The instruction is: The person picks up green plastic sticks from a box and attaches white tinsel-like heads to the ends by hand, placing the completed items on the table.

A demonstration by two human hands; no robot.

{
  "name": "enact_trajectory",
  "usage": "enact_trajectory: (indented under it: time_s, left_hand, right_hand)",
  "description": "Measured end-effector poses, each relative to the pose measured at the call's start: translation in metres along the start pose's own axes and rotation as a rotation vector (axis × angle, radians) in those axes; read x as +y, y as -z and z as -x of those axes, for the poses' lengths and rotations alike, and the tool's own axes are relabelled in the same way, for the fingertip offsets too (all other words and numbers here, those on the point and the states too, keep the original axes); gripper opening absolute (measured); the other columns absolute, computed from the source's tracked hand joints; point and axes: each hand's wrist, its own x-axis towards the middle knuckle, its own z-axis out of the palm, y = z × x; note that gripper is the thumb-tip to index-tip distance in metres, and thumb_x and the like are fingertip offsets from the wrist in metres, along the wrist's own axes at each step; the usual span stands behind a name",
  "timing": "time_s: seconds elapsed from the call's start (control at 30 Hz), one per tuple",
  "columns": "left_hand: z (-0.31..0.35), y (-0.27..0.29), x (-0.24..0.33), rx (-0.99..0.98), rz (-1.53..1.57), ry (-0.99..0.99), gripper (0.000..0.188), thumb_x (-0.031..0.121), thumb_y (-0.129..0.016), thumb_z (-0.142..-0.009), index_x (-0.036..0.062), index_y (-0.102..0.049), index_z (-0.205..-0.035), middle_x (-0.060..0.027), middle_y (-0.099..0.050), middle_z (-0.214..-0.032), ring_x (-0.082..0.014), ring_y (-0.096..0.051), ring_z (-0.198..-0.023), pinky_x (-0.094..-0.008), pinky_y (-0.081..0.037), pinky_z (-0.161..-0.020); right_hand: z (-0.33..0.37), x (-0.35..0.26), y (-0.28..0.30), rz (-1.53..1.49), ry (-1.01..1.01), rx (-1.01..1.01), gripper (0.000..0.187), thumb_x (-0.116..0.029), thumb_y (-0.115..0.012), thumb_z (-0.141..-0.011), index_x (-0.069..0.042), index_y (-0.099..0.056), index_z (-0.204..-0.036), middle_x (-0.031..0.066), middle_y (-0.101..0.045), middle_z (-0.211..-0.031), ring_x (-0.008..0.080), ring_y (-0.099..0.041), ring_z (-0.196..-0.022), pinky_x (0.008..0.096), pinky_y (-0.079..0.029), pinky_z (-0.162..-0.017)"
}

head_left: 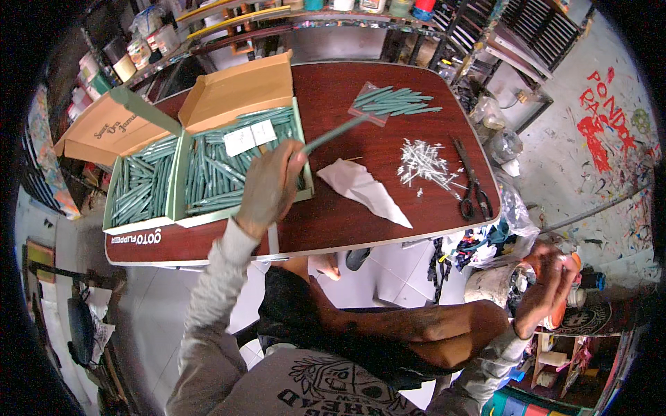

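Observation:
My left hand (274, 182) is closed round one end of a slim green stick (336, 132), which points up and right over the table. Beneath that forearm and hand, two cardboard boxes (179, 173) stand with lids raised, filled with similar green sticks. A creased white cloth or paper (364, 191) lies right of this hand. More green sticks (399, 102) rest on a small clear plastic bag at the far side. Away to the right, beyond the table edge, my right hand (551, 284) has bent fingers beside something orange (557, 315); what they hold is hidden.
A heap of thin white sticks (424, 163) and black scissors (475, 197) lie on the right of the dark red table (333, 225). Below my right hand's side stands a white bucket (487, 286) with plastic bags nearby. Shelves with jars (142, 52) line the back.

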Motion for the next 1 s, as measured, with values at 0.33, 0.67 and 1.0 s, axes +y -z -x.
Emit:
enact_trajectory:
  time_s: [0.33,0.67,1.0]
  left_hand:
    - [0.014,0.047,0.004,-0.256,0.849,0.055,0.020,0.022,-0.074,-0.086,0.0070,-0.072,-0.100,-0.0038,-0.064,-0.104,-0.0149,-0.058,-0.088,-0.0278,-0.046,-0.076]
    - [-0.075,-0.040,0.042,-0.332,2.020,0.336,0.028,0.036,-0.043,-0.104,0.0110,-0.052,-0.111,-0.0026,-0.058,-0.087,-0.0201,-0.061,-0.077,-0.0338,-0.052,-0.070]
    - [-0.057,-0.118,0.054,-0.198,1.896,0.576,0.033,0.040,-0.048,-0.102,0.0109,-0.053,-0.117,-0.0027,-0.061,-0.092,-0.0180,-0.063,-0.076,-0.0311,-0.052,-0.069]
  right_hand:
    - [0.029,-0.042,-0.213,-0.708,-0.418,-0.700,0.016,-0.019,-0.051,-0.098,-0.004,-0.051,-0.103,0.0194,-0.063,-0.103,0.0301,-0.063,-0.099,0.0424,-0.050,-0.084]
    - [0.013,-0.013,-0.222,-1.150,-0.656,-0.495,0.014,-0.017,-0.053,-0.098,-0.007,-0.050,-0.106,0.0158,-0.062,-0.098,0.0306,-0.065,-0.093,0.0422,-0.053,-0.080]
    - [0.019,0.053,-0.191,-0.707,-0.478,-0.221,0.011,-0.014,-0.055,-0.099,-0.006,-0.049,-0.105,0.0182,-0.063,-0.107,0.0256,-0.064,-0.092,0.0347,-0.053,-0.078]
